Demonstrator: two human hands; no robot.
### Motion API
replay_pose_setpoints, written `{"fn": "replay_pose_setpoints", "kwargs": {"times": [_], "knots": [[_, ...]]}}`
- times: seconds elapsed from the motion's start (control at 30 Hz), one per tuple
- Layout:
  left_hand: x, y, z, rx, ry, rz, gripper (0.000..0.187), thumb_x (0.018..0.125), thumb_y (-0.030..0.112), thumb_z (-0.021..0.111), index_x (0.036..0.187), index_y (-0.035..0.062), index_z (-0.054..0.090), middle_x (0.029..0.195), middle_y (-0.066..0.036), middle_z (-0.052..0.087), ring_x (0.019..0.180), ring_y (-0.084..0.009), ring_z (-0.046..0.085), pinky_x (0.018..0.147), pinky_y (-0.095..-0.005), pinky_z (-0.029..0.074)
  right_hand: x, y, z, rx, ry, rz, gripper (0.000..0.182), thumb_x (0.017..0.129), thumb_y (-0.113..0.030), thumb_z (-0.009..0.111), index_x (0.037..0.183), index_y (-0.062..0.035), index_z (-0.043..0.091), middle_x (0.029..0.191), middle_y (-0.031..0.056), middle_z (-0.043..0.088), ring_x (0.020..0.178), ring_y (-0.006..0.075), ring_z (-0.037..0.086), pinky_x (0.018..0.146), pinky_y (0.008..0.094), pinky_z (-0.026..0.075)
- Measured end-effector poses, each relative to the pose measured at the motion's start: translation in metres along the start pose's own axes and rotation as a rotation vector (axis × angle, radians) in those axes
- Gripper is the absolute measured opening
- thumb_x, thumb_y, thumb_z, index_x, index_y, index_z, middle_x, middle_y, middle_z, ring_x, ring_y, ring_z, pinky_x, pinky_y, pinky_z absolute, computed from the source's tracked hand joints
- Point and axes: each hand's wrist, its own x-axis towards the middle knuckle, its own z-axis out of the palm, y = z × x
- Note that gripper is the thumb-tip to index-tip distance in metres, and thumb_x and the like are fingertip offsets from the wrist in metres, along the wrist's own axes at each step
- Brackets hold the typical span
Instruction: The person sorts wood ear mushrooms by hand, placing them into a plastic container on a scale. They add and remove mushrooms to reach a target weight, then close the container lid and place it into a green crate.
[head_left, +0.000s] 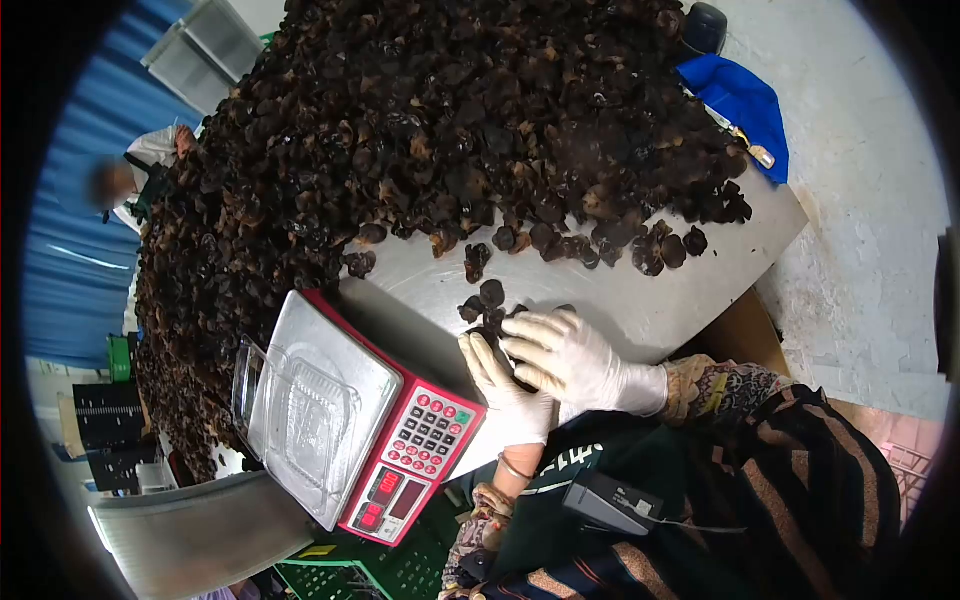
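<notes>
Both my hands wear white gloves and meet low over the near edge of a steel table. Dark wood ear mushrooms lie at my fingertips. My right hand curls its fingers over a few pieces, pointing towards the left hand. Close against it, my left hand has its fingers bent around dark pieces, partly hidden between the palms. Left of my hands stands a red digital scale with a steel plate. A clear plastic tray rests on that plate, with no mushrooms visible in it.
A large heap of wood ear mushrooms covers the table's far side. Blue cloth hangs at the right corner. Another person stands at the far left. Green crates sit below the scale.
</notes>
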Motion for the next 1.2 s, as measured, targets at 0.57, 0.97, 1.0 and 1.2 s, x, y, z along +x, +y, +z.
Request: {"fn": "replay_pose_setpoints", "kwargs": {"times": [0.57, 0.97, 1.0, 1.2], "knots": [[0.001, 0.006, -0.006, -0.039, -0.04, -0.046, 0.127, 0.056, 0.047, 0.088, 0.149, -0.0025, 0.015, 0.153, -0.028, 0.016, 0.141, -0.0418, 0.022, 0.115, -0.0465, 0.023, 0.054, 0.066, -0.02, -0.558, 0.4, 0.341, 0.048, 0.097, -0.041, 0.044, 0.128, -0.006, 0.056, 0.139, 0.0167, 0.046, 0.134, 0.0355, 0.035, 0.112, 0.0542, 0.022], [0.005, 0.012, -0.01, -0.09, -0.049, -0.112, 0.131, 0.056, 0.042, 0.089, 0.149, -0.0037, 0.009, 0.153, -0.027, 0.018, 0.142, -0.0412, 0.021, 0.116, -0.0445, 0.021, 0.054, 0.045, -0.015, -0.43, 0.341, 0.172, 0.048, 0.094, -0.043, 0.05, 0.124, -0.0072, 0.058, 0.132, 0.0141, 0.05, 0.126, 0.0345, 0.042, 0.105, 0.0476, 0.033], [0.004, 0.011, -0.008, -0.081, -0.036, -0.103, 0.132, 0.055, 0.041, 0.09, 0.149, -0.004, 0.009, 0.153, -0.028, 0.019, 0.141, -0.0416, 0.021, 0.116, -0.044, 0.022, 0.054, 0.049, -0.01, -0.405, 0.272, 0.187, 0.049, 0.094, -0.044, 0.049, 0.125, -0.0071, 0.057, 0.134, 0.0146, 0.049, 0.127, 0.035, 0.041, 0.105, 0.0482, 0.033], [0.005, 0.001, -0.004, -0.128, -0.017, -0.057, 0.12, 0.062, 0.031, 0.086, 0.149, -0.0042, 0.011, 0.151, -0.028, 0.02, 0.141, -0.0419, 0.022, 0.116, -0.0445, 0.022, 0.027, 0.014, 0.003, -0.051, -0.046, -0.033, 0.051, 0.092, -0.046, 0.053, 0.12, -0.0043, 0.06, 0.126, 0.0165, 0.055, 0.122, 0.0329, 0.049, 0.101, 0.0469, 0.039]]}}
